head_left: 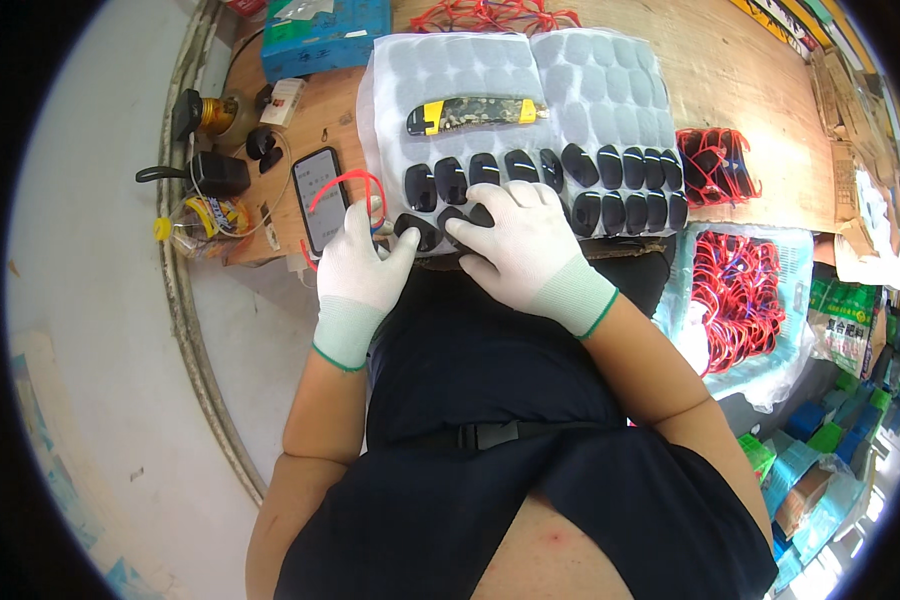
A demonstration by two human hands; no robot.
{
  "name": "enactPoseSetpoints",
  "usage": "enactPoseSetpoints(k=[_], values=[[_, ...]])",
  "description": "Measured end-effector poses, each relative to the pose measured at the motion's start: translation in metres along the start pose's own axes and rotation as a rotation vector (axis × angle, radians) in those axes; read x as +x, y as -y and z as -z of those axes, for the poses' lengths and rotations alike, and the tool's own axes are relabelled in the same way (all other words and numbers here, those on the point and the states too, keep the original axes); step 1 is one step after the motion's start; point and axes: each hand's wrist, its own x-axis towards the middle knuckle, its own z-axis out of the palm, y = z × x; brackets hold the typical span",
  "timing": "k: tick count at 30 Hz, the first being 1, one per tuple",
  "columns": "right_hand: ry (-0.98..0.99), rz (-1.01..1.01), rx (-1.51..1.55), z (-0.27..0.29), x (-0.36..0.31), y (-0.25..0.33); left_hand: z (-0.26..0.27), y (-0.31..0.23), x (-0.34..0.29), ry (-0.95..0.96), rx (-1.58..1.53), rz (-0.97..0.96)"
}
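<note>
Red frame (381, 195) left of glossy black lenses (421, 188) in rows.

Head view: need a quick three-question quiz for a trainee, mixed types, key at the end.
1. True or false: the right hand reaches to the dark lenses in a white glove.
2. The yellow-ended tool lies on:
A) the phone
B) the white sheet
C) the blue box
3. Which hand holds the red frame?

Key:
1. True.
2. B.
3. The left hand.
</note>
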Motion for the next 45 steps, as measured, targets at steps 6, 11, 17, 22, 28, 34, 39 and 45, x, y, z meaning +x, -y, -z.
enactPoseSetpoints(k=[6,11,17,22,28,34,39,45], values=[[-0.012,-0.017,-0.006,-0.002,0.004,0.001,0.002,0.005,0.007,-0.005,-0.042,0.051],[-0.02,-0.028,-0.055,-0.004,0.007,-0.001,0.002,0.003,0.006,-0.01,-0.041,0.059],[-0.004,-0.015,-0.053,-0.003,0.01,0.002,0.002,-0.003,0.003,-0.007,-0.032,0.052],[0.024,-0.036,-0.078,-0.003,0.011,0.004,0.0,-0.003,0.008,0.01,-0.025,0.071],[0.034,-0.043,-0.078,-0.004,0.012,0.005,0.003,-0.002,0.014,0.065,-0.08,0.142],[0.018,-0.05,-0.061,-0.005,0.008,0.004,0.013,-0.004,0.019,0.099,-0.059,0.148],[0.005,-0.057,-0.066,-0.007,0.007,0.005,0.01,-0.008,0.017,0.076,-0.021,0.116],[0.004,-0.064,-0.057,-0.008,0.006,0.004,0.01,-0.008,0.014,0.06,-0.068,0.136]])
